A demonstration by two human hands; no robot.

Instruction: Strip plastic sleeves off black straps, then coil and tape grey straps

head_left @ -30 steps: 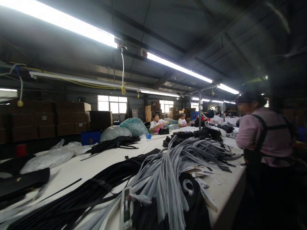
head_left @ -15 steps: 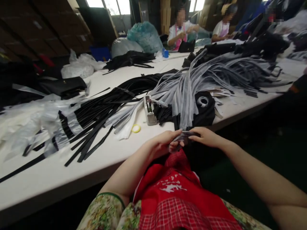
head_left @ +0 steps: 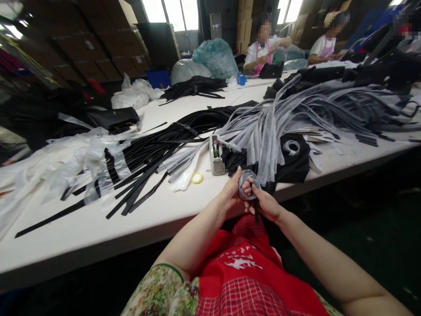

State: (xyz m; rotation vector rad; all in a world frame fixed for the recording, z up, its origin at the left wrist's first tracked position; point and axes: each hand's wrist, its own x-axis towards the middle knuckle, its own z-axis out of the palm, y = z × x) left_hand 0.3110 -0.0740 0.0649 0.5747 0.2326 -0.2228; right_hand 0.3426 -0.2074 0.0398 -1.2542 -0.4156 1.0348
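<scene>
My left hand (head_left: 230,193) is closed round the left side of a coiled strap (head_left: 244,176), wound into a ring with a greyish film-like surface. My right hand (head_left: 267,204) grips the coil's right side, with fingers at its centre. A dark strap end (head_left: 257,211) hangs below the fingers. Just beyond the hands, a bundle of film-covered grey straps (head_left: 267,151) droops over the table edge. Another coiled strap (head_left: 291,148) lies on black material to the right. A tape dispenser (head_left: 217,156) stands left of the bundle, near a yellow tape roll (head_left: 196,177).
Black straps (head_left: 184,125) spread across the white table (head_left: 158,230). Clear plastic film (head_left: 75,162) lies on the left, beside a black bag (head_left: 113,118). Two people (head_left: 265,50) work across the table. Bulging plastic sacks (head_left: 215,57) and stacked cartons (head_left: 98,48) stand behind.
The strap in my hands was seen edge-on and now shows its round coil face. My right hand has shifted lower, with fingers at the coil's centre. The camera view has turned left.
</scene>
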